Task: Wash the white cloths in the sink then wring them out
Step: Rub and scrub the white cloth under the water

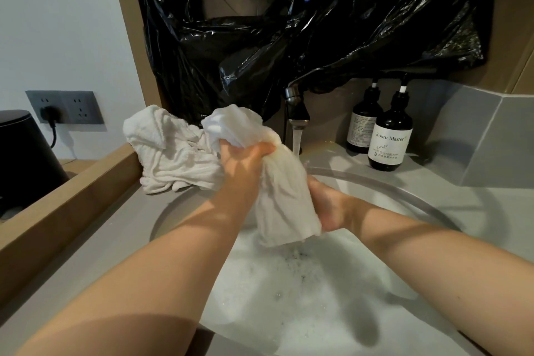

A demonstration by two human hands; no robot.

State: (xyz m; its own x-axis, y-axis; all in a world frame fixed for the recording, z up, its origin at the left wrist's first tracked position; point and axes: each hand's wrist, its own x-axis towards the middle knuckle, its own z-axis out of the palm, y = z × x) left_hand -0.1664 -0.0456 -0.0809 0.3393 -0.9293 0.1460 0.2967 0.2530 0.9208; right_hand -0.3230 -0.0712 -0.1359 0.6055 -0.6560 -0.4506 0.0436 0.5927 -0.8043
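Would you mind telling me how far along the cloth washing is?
Done: the sink holds suds. In hand: the left hand and right hand grip one cloth above it, apparently wringing. Left: the second cloth lies beside the sink, whether washed I cannot tell; the tap runs.

place: bathroom | cues: sink (427, 205), running tap (296, 113), soap bottles (390, 136)

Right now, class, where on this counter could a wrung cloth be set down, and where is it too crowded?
Free: the grey counter strip between the wooden ledge and the sink rim, nearer than the cloth heap; also the counter between the rim and the tiled wall, in front of the two bottles. Crowded: the back edge, with heap, running tap and bottles.
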